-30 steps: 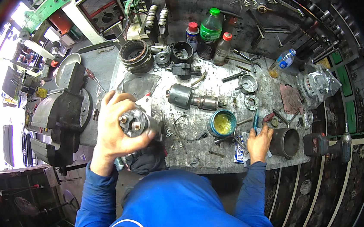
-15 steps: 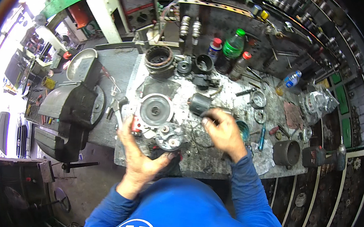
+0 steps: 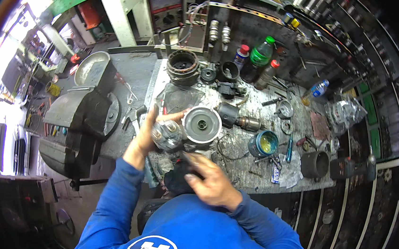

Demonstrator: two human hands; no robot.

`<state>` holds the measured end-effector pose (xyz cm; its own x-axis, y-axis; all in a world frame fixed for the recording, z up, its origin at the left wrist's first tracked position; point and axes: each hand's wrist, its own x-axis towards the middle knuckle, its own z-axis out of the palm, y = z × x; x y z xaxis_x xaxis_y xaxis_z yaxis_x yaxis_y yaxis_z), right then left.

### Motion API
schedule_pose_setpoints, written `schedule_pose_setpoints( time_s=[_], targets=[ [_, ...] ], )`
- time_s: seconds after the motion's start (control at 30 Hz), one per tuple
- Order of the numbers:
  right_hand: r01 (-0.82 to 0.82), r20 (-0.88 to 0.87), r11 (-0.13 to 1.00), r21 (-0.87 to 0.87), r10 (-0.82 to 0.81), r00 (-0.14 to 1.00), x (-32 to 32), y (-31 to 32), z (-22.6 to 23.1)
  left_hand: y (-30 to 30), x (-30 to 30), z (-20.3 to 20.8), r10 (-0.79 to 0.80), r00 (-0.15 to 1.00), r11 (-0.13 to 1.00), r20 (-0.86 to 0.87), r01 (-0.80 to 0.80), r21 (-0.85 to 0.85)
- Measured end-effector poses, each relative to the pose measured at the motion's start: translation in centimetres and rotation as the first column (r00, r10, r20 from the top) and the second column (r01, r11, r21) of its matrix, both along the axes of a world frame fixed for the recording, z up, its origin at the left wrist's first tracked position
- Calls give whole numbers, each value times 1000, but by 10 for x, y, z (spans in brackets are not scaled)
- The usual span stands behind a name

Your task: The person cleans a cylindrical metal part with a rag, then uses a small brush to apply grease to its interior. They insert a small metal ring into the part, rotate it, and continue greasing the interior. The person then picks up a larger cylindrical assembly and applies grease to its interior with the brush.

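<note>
My left hand (image 3: 142, 136) is closed round a roundish grey metal part (image 3: 167, 136) with two stubby posts, held above the bench's near edge. Its fingers reach on behind the part, beside a pale-rimmed grey disc (image 3: 201, 125) with a hub in the centre. Just right of the part and below the disc is my right hand (image 3: 215, 185), its thumb and fingers curled together. Something dark shows between them, too blurred to name. A dark cloth-like item (image 3: 176, 177) lies partly hidden between my hands.
A grease tub (image 3: 265, 144), a black motor cylinder (image 3: 229, 114) and a screwdriver (image 3: 289, 149) lie to the right. A hammer (image 3: 136, 116) and a large bench vise (image 3: 71, 123) stand left. Bottles (image 3: 261, 54) and a wound ring housing (image 3: 183, 68) line the back.
My right hand has come from the motor cylinder toward my body. The left hand, previously spread beside the metal part, now grips it. The disc has shifted right; the view has shifted slightly.
</note>
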<state>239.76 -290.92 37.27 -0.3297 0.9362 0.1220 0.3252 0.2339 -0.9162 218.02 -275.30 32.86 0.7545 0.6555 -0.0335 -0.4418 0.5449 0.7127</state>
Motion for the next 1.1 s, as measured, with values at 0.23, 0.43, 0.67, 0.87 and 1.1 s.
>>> schedule_pose_setpoints(
  time_s=[0.23,0.43,0.67,0.87,1.1],
  targets=[
    [-135,139,975,177,111,984,-46,30,-7,94,31,7,-341,938,920,56,345,-186],
    [-143,162,990,-22,145,976,31,-7,3,41,-14,-12,502,854,864,-140,-489,118],
    [478,169,825,-301,-447,878,122,-28,-6,-81,-47,-40,645,595,759,-479,-572,311],
    [501,415,864,40,-471,779,169,46,16,-104,-22,-33,642,339,752,-687,-106,650],
    [263,757,958,118,-258,601,175,124,-16,-85,-40,-35,668,217,733,-712,-25,680]
  ],
)
